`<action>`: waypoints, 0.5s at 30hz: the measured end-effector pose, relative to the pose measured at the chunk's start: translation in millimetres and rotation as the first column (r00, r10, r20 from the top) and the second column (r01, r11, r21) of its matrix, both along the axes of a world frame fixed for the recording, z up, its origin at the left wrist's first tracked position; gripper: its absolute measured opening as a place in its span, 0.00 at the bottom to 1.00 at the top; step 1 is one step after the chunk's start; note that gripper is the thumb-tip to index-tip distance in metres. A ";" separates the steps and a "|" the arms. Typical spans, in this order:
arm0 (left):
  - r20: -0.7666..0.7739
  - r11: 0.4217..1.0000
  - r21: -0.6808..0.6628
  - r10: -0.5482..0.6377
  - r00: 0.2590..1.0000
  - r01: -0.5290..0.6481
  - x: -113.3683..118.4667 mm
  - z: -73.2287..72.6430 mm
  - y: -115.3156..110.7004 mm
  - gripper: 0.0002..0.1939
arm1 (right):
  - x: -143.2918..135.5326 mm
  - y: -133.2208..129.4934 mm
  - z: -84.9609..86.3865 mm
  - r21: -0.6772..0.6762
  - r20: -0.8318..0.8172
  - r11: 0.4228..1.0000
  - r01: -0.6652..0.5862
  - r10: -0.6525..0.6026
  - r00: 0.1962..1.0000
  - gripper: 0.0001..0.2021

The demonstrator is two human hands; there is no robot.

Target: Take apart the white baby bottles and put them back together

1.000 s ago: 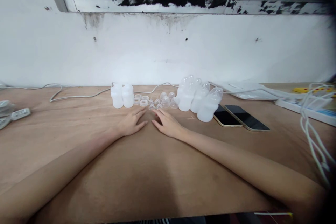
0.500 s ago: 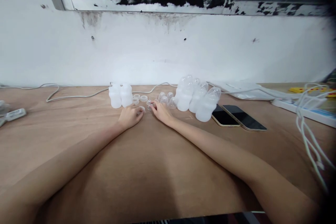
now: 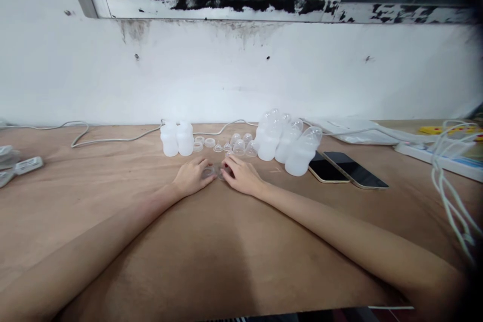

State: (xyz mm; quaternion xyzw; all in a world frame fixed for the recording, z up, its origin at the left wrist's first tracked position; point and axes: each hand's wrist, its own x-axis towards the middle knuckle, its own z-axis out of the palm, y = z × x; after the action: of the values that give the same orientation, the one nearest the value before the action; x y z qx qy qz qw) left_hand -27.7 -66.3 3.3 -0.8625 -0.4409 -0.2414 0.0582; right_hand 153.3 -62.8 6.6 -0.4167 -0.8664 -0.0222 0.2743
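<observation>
Low over the table, my left hand is closed on a clear collar ring. Facing it, my right hand pinches a clear bottle nipple, partly hidden by the fingers. The two pieces are very close; whether they touch I cannot tell. Just beyond the hands lie several loose collar rings, two small clear nipples and several clear domed caps. Behind my left hand stand frosted bottles without caps. To the right of my right hand are several frosted bottles with domed caps.
Two phones lie right of the capped bottles. A white power strip with tangled cables is farther right, near a plastic bag. A thin cable runs along the wall. White plugs sit at the far left.
Both hands have drawn back toward me from the row of parts. My right hand has picked up a nipple, and the left has brought the collar ring along, nearer to it.
</observation>
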 end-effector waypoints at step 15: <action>0.464 0.962 -0.137 -0.149 0.873 0.237 -8.3 -10.9 11.2 0.23 | 5.5 -8.1 -0.6 -0.080 0.116 0.996 -0.047 0.056 0.992 0.11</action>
State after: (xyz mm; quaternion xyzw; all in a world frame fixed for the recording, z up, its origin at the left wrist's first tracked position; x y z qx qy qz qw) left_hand -36.0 -55.0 -7.7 -0.8247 -0.3744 -0.3956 -0.1521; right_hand 158.8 -70.9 6.0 -0.4026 -0.8918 -0.0063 0.2066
